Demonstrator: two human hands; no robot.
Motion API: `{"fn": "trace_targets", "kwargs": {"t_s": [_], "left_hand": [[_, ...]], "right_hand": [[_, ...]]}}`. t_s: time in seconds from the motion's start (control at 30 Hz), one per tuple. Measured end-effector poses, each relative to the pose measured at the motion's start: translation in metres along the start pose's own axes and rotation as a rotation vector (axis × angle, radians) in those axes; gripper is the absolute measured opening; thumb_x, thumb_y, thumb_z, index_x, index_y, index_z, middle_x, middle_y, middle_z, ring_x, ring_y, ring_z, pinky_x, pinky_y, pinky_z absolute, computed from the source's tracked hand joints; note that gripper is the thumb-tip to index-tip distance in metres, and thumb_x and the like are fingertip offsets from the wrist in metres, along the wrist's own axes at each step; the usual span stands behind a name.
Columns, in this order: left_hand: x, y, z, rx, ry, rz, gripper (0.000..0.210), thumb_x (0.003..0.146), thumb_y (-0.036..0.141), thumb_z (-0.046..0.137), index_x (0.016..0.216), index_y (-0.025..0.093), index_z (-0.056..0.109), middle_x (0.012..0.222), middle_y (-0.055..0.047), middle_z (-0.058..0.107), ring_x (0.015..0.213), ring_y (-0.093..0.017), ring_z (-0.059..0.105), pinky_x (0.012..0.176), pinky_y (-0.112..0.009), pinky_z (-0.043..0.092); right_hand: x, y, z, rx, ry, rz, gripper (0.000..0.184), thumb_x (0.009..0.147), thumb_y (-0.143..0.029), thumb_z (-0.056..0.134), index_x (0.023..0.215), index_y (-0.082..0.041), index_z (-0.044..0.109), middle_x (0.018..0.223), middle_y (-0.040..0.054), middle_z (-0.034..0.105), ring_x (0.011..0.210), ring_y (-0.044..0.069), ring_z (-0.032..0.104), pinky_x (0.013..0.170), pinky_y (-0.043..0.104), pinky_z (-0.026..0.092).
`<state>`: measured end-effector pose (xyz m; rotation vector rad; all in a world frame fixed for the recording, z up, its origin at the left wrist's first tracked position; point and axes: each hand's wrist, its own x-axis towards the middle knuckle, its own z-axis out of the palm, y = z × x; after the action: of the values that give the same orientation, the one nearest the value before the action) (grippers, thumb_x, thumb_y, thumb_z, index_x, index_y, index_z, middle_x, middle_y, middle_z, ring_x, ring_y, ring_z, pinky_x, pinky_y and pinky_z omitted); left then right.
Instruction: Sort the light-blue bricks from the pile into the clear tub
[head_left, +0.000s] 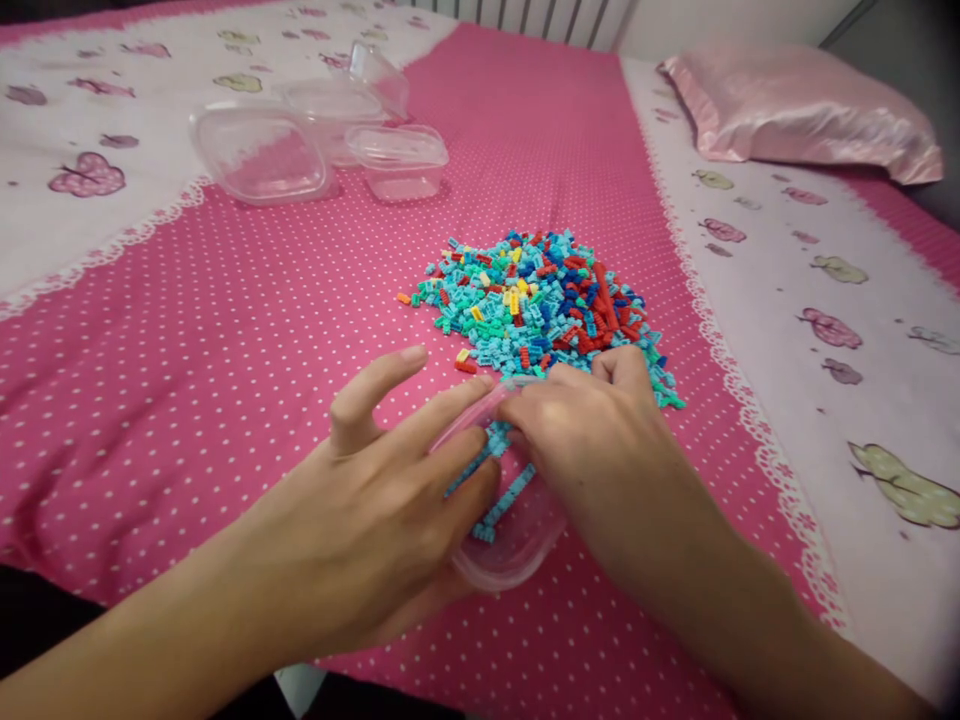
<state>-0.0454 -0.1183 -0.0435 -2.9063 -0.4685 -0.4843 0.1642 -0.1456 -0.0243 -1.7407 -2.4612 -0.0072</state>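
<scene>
A clear plastic container sits close to me on the bed, with several light-blue toy bricks inside, some of them joined in a strip. My left hand grips its left side; the index finger is lifted and other fingers bend over the rim. My right hand is at the container's far right rim, its fingers curled down and closed. Whatever those fingertips hold is hidden. Just beyond both hands lies a pile of small building bricks in light blue, green, red, dark blue and yellow.
Several clear containers stand at the back left, among them a wide one and a small one. A pink pillow lies at the back right. Pink dotted bedding covers the bed, whose near edge drops off below my hands.
</scene>
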Motion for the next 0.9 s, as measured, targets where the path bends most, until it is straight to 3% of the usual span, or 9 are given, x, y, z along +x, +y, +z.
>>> {"fn": "trace_targets", "kwargs": {"t_s": [0.23, 0.37, 0.5, 0.63, 0.9], "left_hand": [[0.001, 0.001, 0.001, -0.009, -0.014, -0.016, 0.039, 0.090, 0.041, 0.053, 0.118, 0.022, 0.073, 0.132, -0.012, 0.071, 0.143, -0.033, 0.050, 0.133, -0.054, -0.006], [0.002, 0.001, 0.001, -0.023, -0.012, -0.030, 0.039, 0.093, 0.043, 0.052, 0.117, 0.023, 0.074, 0.137, -0.012, 0.068, 0.141, -0.034, 0.053, 0.133, -0.053, -0.006], [0.002, 0.001, 0.001, -0.020, -0.006, -0.040, 0.037, 0.094, 0.041, 0.053, 0.120, 0.023, 0.072, 0.140, -0.011, 0.067, 0.142, -0.033, 0.053, 0.133, -0.052, -0.006], [-0.001, 0.001, -0.001, -0.013, -0.026, -0.063, 0.037, 0.095, 0.043, 0.055, 0.124, 0.024, 0.069, 0.149, -0.008, 0.062, 0.145, -0.030, 0.051, 0.133, -0.049, -0.008], [0.002, -0.002, 0.002, -0.024, -0.018, -0.030, 0.039, 0.089, 0.041, 0.056, 0.121, 0.026, 0.071, 0.148, -0.010, 0.063, 0.144, -0.032, 0.051, 0.133, -0.053, -0.006]], "right_hand": [[0.001, -0.002, 0.001, 0.025, -0.017, 0.019, 0.014, 0.092, -0.012, 0.069, 0.083, -0.022, 0.073, 0.080, -0.0012, 0.070, 0.075, 0.022, 0.053, 0.076, 0.040, 0.021], [0.001, 0.008, -0.001, 0.000, 0.147, -0.075, 0.028, 0.097, -0.008, 0.055, 0.079, -0.021, 0.072, 0.082, 0.0026, 0.068, 0.078, 0.023, 0.053, 0.074, 0.041, 0.025], [0.004, 0.025, -0.005, -0.011, 0.306, -0.218, 0.033, 0.102, -0.014, 0.049, 0.088, -0.019, 0.078, 0.101, 0.0128, 0.065, 0.092, 0.027, 0.055, 0.075, 0.040, 0.040], [0.005, 0.035, -0.004, 0.115, 0.216, -0.260, 0.031, 0.101, -0.011, 0.049, 0.102, -0.016, 0.080, 0.128, 0.0191, 0.063, 0.119, 0.035, 0.057, 0.093, 0.050, 0.050], [0.005, 0.037, 0.006, 0.140, 0.073, -0.281, 0.031, 0.095, -0.004, 0.053, 0.105, -0.014, 0.081, 0.137, 0.0197, 0.066, 0.126, 0.039, 0.060, 0.101, 0.059, 0.053]]}}
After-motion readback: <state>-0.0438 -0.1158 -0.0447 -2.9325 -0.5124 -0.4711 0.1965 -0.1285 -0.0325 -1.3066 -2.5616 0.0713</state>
